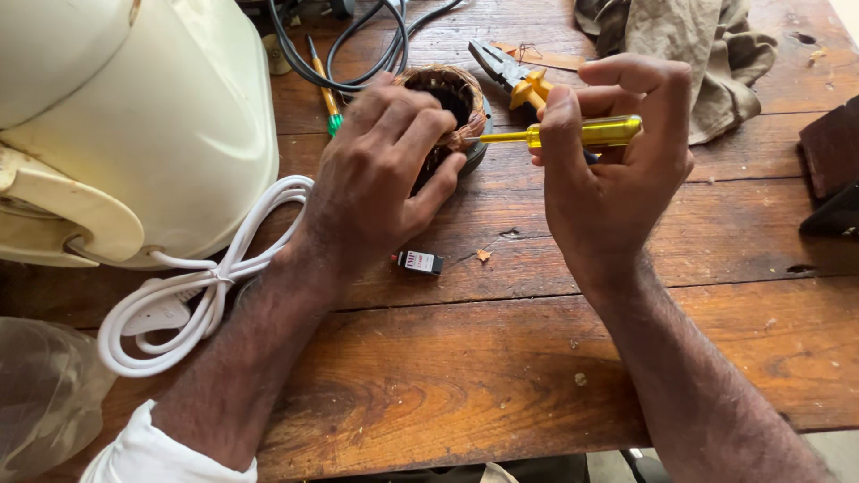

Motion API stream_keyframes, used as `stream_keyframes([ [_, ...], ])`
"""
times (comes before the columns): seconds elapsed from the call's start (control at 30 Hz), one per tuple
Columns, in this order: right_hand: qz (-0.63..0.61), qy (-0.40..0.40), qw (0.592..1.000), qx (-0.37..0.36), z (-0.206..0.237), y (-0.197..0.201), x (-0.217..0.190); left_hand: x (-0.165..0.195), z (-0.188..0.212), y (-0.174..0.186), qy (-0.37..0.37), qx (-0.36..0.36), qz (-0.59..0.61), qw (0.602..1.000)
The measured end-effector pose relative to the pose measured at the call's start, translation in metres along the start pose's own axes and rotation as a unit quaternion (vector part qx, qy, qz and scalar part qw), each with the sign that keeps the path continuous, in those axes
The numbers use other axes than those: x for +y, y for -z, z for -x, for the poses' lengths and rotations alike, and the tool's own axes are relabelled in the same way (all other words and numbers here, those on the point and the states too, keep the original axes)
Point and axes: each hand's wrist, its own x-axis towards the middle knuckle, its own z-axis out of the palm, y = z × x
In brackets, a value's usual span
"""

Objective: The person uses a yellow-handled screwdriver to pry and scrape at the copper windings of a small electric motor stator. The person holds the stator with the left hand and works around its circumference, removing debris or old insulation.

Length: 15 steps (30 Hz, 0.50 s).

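Both our forearms cross the worn wooden table (501,358). Our left hand (380,170) grips the copper-wound motor stator (452,94); our right hand (608,170) pinches a yellow-handled screwdriver (586,132). A slipping tip could nick windings.

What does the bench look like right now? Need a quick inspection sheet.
Surface: worn wooden table, stained, with small holes and crumbs.
Job's things: motor coil with copper windings, lying on the table; yellow screwdriver with its tip at the coil.
Clutter: pliers, green-tipped tool, small black part, brown cloth, clear plastic bag.
Grippers: left hand clasps the coil; right hand holds the screwdriver.
Cables: white cord bundled and tied; black cable looped behind the coil.
Surroundings: cream appliance housing on the left; dark object at the right edge.
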Motion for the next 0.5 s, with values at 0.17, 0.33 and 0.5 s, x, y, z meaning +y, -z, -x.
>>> stream_keyframes([
  [0.17,-0.011,-0.008,1.000,-0.013,0.001,-0.002,-0.002,-0.007,0.003,-0.003,0.072,-0.001,0.023,0.997],
  [0.33,-0.051,-0.020,0.998,-0.006,0.000,-0.008,0.007,-0.004,0.008,-0.008,0.173,-0.015,0.112,0.978],
  [0.5,-0.004,-0.008,1.000,-0.030,0.006,-0.013,0.017,-0.004,0.005,-0.013,0.166,0.000,0.047,0.985],
])
